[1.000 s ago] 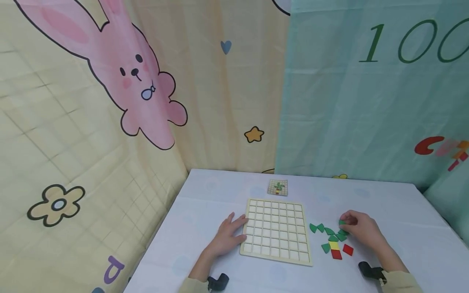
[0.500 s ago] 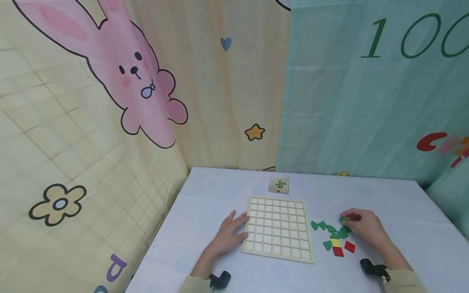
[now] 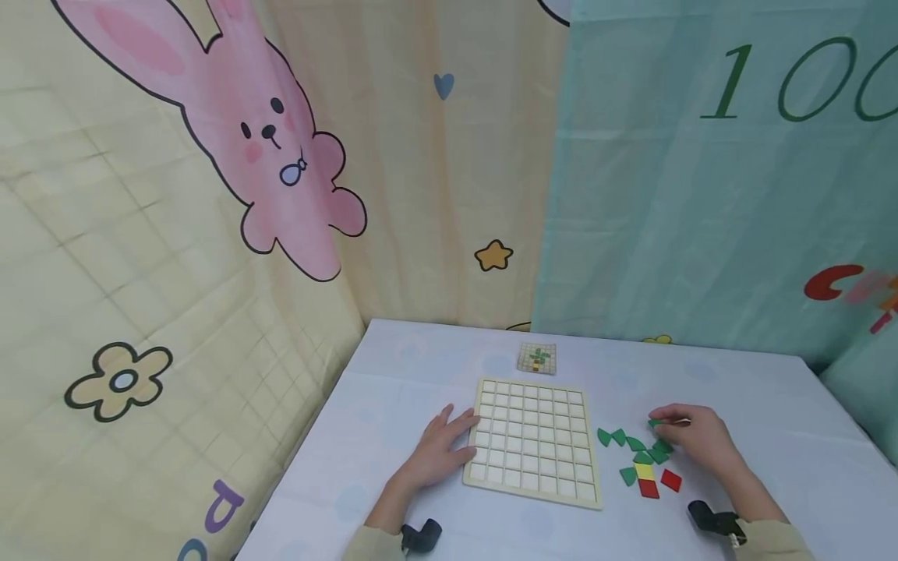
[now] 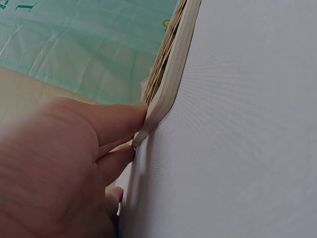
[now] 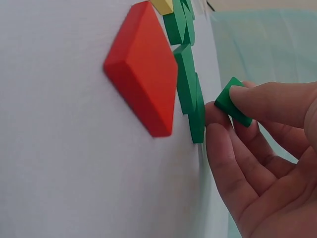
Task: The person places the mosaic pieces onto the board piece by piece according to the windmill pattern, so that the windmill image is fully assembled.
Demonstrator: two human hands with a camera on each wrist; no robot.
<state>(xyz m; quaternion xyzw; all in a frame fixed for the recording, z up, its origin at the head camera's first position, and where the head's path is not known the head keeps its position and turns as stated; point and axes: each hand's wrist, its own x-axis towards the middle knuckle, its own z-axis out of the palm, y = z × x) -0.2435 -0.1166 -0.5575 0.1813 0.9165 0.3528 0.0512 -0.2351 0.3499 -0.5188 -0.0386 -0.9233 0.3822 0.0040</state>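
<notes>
Soft printed cloth [image 3: 421, 195] hangs behind a white tabletop [image 3: 393, 389]

Cream and loosely creased, it carries a pink rabbit [image 3: 298, 179] at the upper left of the head view; smoother teal fabric [image 3: 666, 202] covers the upper right. At lower centre lies a pale square board [image 3: 532, 444], its strips marking out rows of white squares, its layered edge visible in the left wrist view. Just above it is a small gridded card [image 3: 536, 358].

Spread out at the board's left edge, the left hand [image 3: 436, 452] has a wide grip, fingertips touching the rim. At lower right, the right hand [image 3: 701, 440] has a narrow grip, thumb and fingers pinching a small green tile [image 5: 229, 102], thick and straight-sided. Between that hand and the board lie leaf-shaped green tiles [image 3: 635, 443] and fan-shaped green tiles [image 3: 627, 475]. Below them, a yellow tile [image 3: 643, 471] meets a red tile [image 3: 648, 489]; a second, smooth, sharp-cornered red tile [image 3: 671, 480] sits tilted to the right.
</notes>
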